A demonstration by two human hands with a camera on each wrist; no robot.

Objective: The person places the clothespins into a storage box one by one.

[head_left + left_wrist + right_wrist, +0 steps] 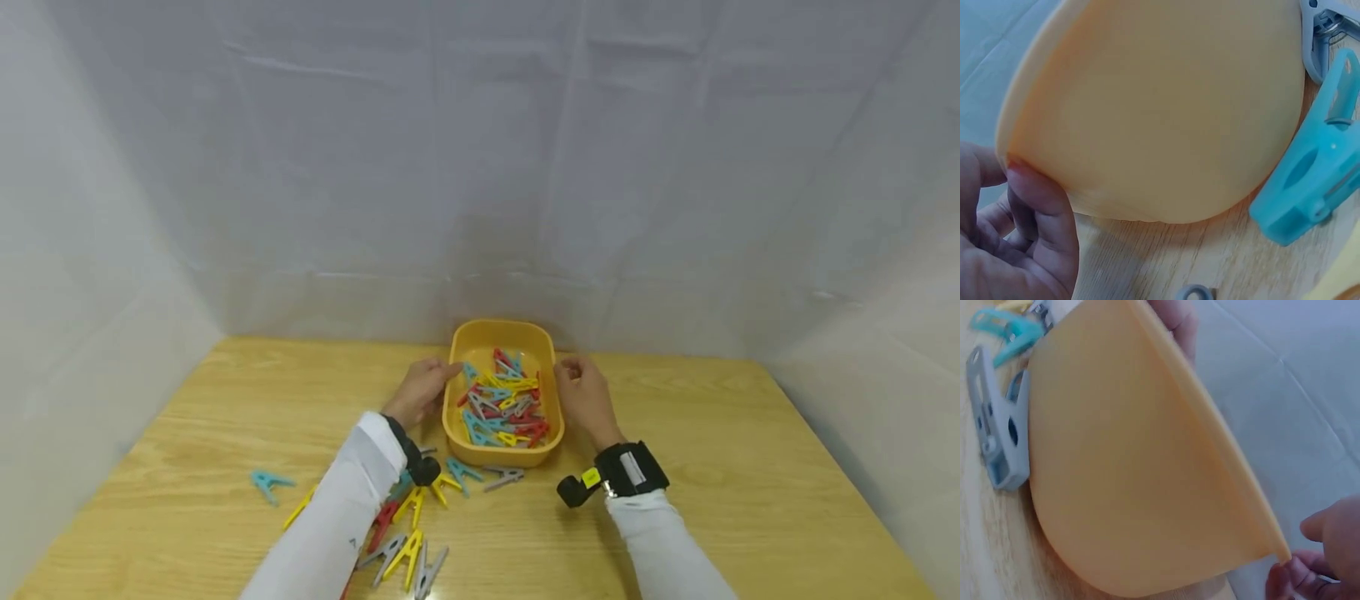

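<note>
While the yellow tub (501,335) stands on the wooden table (712,467) near its far edge, the left hand (422,390) touches the tub's left rim with its fingers (1044,212) curled against the outer wall. The right hand (585,393) sits at the right rim, fingertips (1288,575) loosely bent just beside the edge; contact cannot be confirmed. Coloured clothes pegs (501,408) fill the tub. More pegs (408,533) lie scattered on the table under the left forearm.

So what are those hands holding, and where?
Both touch the yellow tub of pegs at its rim: the left hand on the left edge, the right hand on the right. A firm grip cannot be told.
</note>
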